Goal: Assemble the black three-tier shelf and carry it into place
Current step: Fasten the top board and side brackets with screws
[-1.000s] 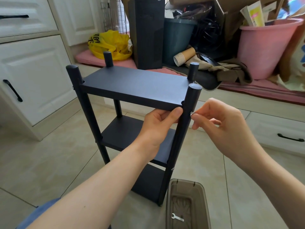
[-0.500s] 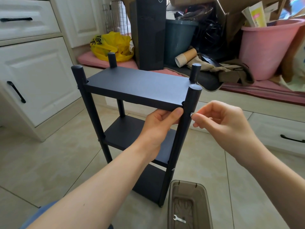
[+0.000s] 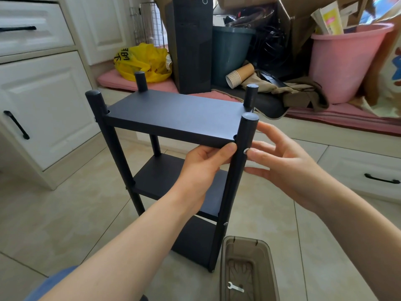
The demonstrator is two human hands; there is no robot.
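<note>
The black three-tier shelf (image 3: pixel 173 115) stands upright on the tiled floor, with four round posts and three boards. My left hand (image 3: pixel 201 168) grips the front edge of the top board beside the near right post (image 3: pixel 240 161), thumb on the edge. A silver screw head (image 3: pixel 245 151) sits in that post just below the top board. My right hand (image 3: pixel 284 164) is right of the post with fingers spread and straight; a fingertip is at the screw head.
A brown translucent plastic box (image 3: pixel 247 268) with a small wrench (image 3: pixel 235 287) inside lies on the floor by the shelf's near foot. White cabinets (image 3: pixel 43 101) stand left. Behind are a yellow bag (image 3: pixel 143 61), a black tower (image 3: pixel 191 44) and a pink bucket (image 3: pixel 345 61).
My right hand has let go of its pinch on the screw and spread its fingers. The view has shifted a little; the shelf and left hand stay put.
</note>
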